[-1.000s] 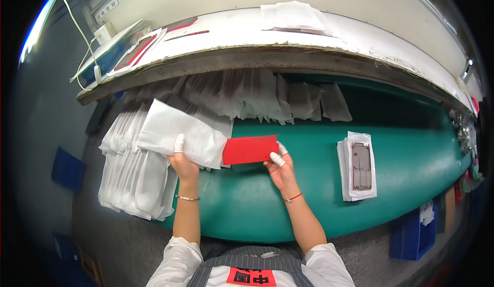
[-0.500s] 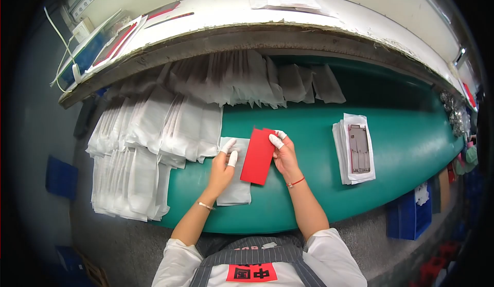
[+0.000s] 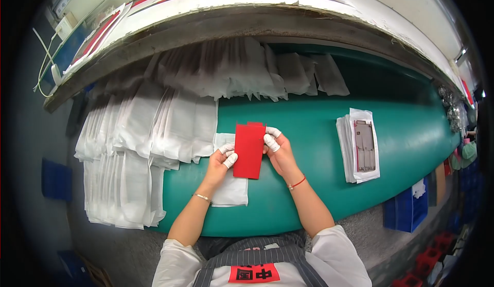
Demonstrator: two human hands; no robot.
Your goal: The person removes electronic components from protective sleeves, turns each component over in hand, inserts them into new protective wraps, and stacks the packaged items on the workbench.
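Observation:
A flat red rectangular panel [image 3: 249, 150] with a small raised tab along its top edge is held upright in front of me, above the green table. My left hand [image 3: 221, 163] pinches its left edge, with white covers on the thumb and fingertips. On the right edge, the covered thumb and fingers of my right hand [image 3: 276, 145] are closed on the panel. Below and partly behind it, a white sleeve [image 3: 231, 193] lies flat on the table, partly hidden by my left hand.
Rows of filled white sleeves [image 3: 121, 184] stand at the left and under the white shelf [image 3: 216, 17]. To the right, a grey-brown moulded part [image 3: 365, 145] lies on a stack of white sleeves [image 3: 346, 150]. The green table [image 3: 303, 204] curves away; blue bins [image 3: 406, 210] sit beyond its right edge.
My left hand has come from beside the panel to grip its left edge. The panel has moved slightly left and turned straighter. The view has shifted a little.

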